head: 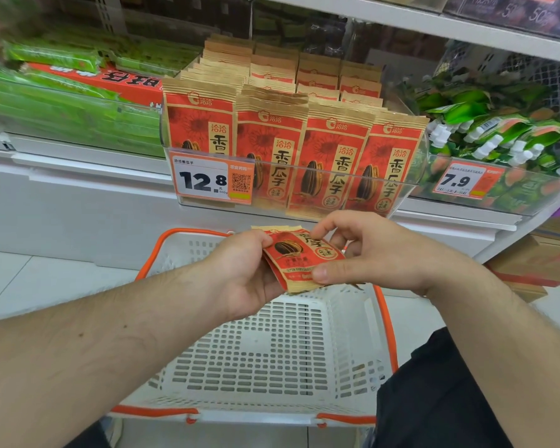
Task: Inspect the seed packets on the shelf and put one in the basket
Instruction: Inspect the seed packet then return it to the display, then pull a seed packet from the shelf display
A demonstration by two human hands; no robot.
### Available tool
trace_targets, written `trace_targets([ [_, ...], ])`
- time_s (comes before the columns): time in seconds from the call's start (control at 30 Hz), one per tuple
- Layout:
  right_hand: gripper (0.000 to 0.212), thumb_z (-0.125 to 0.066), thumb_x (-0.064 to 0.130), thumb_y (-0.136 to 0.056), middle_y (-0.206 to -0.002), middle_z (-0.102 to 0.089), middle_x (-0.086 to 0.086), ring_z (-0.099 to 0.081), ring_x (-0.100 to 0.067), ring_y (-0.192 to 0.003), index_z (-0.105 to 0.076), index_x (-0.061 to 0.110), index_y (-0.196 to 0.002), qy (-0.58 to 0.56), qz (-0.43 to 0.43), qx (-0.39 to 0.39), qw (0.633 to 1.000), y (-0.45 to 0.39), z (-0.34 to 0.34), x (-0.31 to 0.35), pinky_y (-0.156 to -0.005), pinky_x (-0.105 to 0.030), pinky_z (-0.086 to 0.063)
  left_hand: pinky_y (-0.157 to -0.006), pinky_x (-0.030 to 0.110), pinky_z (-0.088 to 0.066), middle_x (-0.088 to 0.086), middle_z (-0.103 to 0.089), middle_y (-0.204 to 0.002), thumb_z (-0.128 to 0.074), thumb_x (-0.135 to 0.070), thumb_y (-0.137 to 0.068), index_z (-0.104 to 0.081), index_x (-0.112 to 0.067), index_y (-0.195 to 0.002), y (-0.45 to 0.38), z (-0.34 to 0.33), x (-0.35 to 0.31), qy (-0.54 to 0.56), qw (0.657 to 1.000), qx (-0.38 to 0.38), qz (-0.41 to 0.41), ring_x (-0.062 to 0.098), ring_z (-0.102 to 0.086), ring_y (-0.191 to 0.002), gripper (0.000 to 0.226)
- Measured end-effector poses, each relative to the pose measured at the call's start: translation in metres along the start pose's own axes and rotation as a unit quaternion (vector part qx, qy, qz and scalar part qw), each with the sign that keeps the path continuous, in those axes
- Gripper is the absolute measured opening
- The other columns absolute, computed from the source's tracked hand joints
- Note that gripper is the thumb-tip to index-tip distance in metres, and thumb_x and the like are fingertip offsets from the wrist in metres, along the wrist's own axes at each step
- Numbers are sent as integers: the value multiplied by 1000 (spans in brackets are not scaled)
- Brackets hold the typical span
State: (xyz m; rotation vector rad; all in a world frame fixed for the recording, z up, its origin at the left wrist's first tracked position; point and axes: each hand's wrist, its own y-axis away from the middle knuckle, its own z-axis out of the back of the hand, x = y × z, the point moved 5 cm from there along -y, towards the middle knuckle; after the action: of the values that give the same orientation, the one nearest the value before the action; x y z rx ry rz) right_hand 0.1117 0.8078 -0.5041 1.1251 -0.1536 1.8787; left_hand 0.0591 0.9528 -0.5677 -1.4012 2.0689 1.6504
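Note:
A red and tan seed packet (299, 258) with a sunflower seed picture lies tilted between both hands, above the white basket (272, 350) with an orange rim. My left hand (243, 270) grips the packet's left side. My right hand (369, 250) pinches its right edge between thumb and fingers. More packets of the same kind (304, 140) stand in rows in a clear bin on the shelf behind, with a 12.8 price tag (212, 179) on its front.
Green packs (62, 101) and a red box (110, 80) fill the shelf to the left. Green pouches with white caps (498, 140) sit in a bin at right with a 7.9 tag. Cardboard boxes (537, 263) stand on the floor at right.

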Motion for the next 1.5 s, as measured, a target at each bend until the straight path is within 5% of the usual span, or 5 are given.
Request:
trace_targets([
  [0.47,41,-72,41,-88,-98,-71,-5,-65,-16,-67,-54,20,-119,15,-143,-15,990,-9,2,-28,-61,-31,-46,-61,38,-60,10,-75,-87,-37,-9,-106,-61,-11,-110,-1,2,3,-257,961,71,-72,25,-72,-71,24],
  [0.7,9,-69,12,-92,-81,-74,-5,-58,-17,-57,-71,15,-100,-135,-20,-102,985,-7,8,-19,-52,-26,-45,-71,45,-45,25,-62,-87,-52,-19,-103,-49,-9,-88,2,-6,-24,-336,908,53,-245,27,-55,-78,19],
  [1.27,9,-56,14,-97,-62,-67,-2,-63,-12,-48,-63,14,-92,-626,38,-295,721,-9,62,35,-46,-19,-52,-64,32,-55,-1,-76,-79,-67,-11,-93,-56,-18,-97,35,-57,-149,-110,888,59,-443,13,-73,-72,13],
  [1.4,8,-56,13,-99,-65,-71,-6,-70,-15,-54,-62,11,-103,-643,57,-303,701,-26,86,61,-51,-21,-56,-55,22,-51,-8,-71,-91,-66,-22,-95,-50,-28,-97,47,-69,-179,-192,826,-18,-529,0,-67,-69,17],
  [1.5,9,-56,12,-99,-82,-74,-8,-73,-17,-61,-61,12,-107,-596,65,-333,728,-47,107,73,-60,-25,-60,-71,27,-47,-14,-62,-88,-53,-35,-98,-55,-31,-92,56,-64,-198,-415,671,-159,-594,5,-59,-79,8],
])
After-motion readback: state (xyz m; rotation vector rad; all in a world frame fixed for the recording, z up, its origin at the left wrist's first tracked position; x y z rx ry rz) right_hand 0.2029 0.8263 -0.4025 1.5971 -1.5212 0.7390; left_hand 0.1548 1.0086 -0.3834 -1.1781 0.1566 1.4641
